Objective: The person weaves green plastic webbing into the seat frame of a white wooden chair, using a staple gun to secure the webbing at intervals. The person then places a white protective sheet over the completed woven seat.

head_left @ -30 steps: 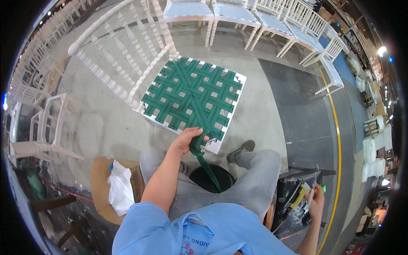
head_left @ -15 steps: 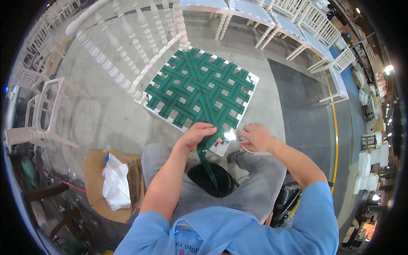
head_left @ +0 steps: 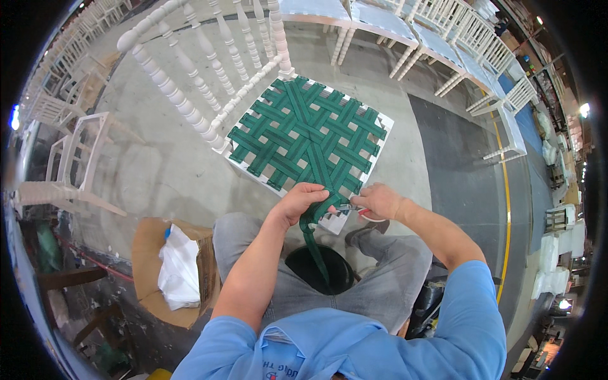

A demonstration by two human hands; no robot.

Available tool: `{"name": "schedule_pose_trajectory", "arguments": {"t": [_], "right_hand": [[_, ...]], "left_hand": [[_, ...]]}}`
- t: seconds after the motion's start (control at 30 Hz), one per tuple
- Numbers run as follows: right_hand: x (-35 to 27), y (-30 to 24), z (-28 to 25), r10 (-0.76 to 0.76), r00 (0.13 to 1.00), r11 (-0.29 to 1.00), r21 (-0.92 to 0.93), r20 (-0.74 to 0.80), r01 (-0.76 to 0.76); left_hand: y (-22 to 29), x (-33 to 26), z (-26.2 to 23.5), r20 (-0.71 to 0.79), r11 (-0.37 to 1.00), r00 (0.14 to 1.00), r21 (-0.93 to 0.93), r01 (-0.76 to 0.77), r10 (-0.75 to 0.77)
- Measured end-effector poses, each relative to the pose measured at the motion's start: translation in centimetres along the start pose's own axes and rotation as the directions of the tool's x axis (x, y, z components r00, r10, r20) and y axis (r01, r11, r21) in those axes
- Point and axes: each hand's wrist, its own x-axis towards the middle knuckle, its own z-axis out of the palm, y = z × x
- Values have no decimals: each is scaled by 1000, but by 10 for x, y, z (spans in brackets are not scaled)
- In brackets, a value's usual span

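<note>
In front of me stands a white chair with turned spindles (head_left: 226, 43); its seat (head_left: 313, 136) is woven from green webbing bands, with gaps between them. At the seat's near corner my left hand (head_left: 308, 201) pinches a green webbing strap (head_left: 315, 244). The strap's loose length hangs down into a round black container (head_left: 320, 269) between my legs. My right hand (head_left: 380, 202) is closed on scissors with red and white handles (head_left: 370, 216). Their blades point left and reach the strap beside my left fingers; whether they cut into it I cannot tell.
At my left a cardboard box (head_left: 152, 272) holds a white plastic bag (head_left: 177, 266). A white chair frame (head_left: 88, 152) stands beyond it. White seats on turned legs (head_left: 380, 24) line the far side. A yellow line (head_left: 506, 221) runs along the floor at right.
The chair and surroundings have shifted slightly right and down in view. The scissors blades no longer glare. Both hands remain at the seat corner, still holding strap and scissors.
</note>
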Motion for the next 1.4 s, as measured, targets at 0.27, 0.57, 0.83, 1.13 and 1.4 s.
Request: {"name": "schedule_pose_trajectory", "arguments": {"t": [0.27, 0.57, 0.83, 1.13, 1.4], "right_hand": [[-24, -15, 4, 123, 985, 984, 143, -124, -105], [-210, -77, 55, 932, 324, 275, 902, -164, -334], [-329, -169, 161, 996, -86, -85, 723, 36, -686], [-321, -179, 160, 991, -117, -134, 622, 68, -772], [-377, -182, 142, 959, -242, -128, 542, -146, -831]], "left_hand": [[9, -5, 20, 15, 999, 999, 33, -33, 33], [-9, -47, 32, 102, 967, 989, 219, -129, 109], [-45, -60, 85, 369, 915, 928, 389, -103, -52], [-69, -51, 94, 43, 819, 996, 572, 40, -78], [-104, -38, 84, -260, 969, 947, 106, 223, -189]]}}
